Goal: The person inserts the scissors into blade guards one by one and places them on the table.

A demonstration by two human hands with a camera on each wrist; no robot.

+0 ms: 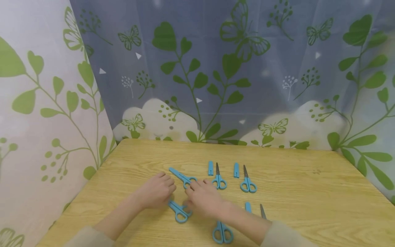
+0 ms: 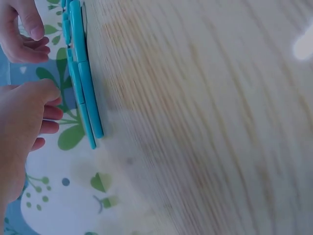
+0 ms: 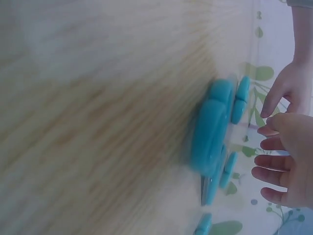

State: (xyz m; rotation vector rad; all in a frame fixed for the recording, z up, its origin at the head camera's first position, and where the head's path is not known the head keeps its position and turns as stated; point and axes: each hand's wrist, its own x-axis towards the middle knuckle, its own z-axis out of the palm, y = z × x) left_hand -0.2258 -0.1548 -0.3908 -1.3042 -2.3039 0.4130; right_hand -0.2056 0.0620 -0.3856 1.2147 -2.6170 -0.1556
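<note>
My left hand point(image 1: 156, 190) hovers over the table with its fingers loosely bent and nothing in them. Beside it, my right hand point(image 1: 206, 199) is likewise empty; its fingers look relaxed in the right wrist view. Beyond and between the hands lies a pair of blue scissors point(image 1: 182, 176) with its blades in a blue sheath. A second pair of scissors point(image 1: 180, 212) lies just below the hands, its blade end partly hidden by my left hand. The handles of a third pair point(image 1: 223, 234) show below my right forearm, which covers the rest.
To the right lie two uncovered scissors point(image 1: 219, 181) point(image 1: 248, 184), each beside its loose blue sheath point(image 1: 211, 168) point(image 1: 236, 170). Another sheath point(image 1: 248, 207) and a dark blade point(image 1: 263, 211) are partly behind my right forearm. The wooden table point(image 1: 308, 185) meets a patterned curtain point(image 1: 216, 85) at the back.
</note>
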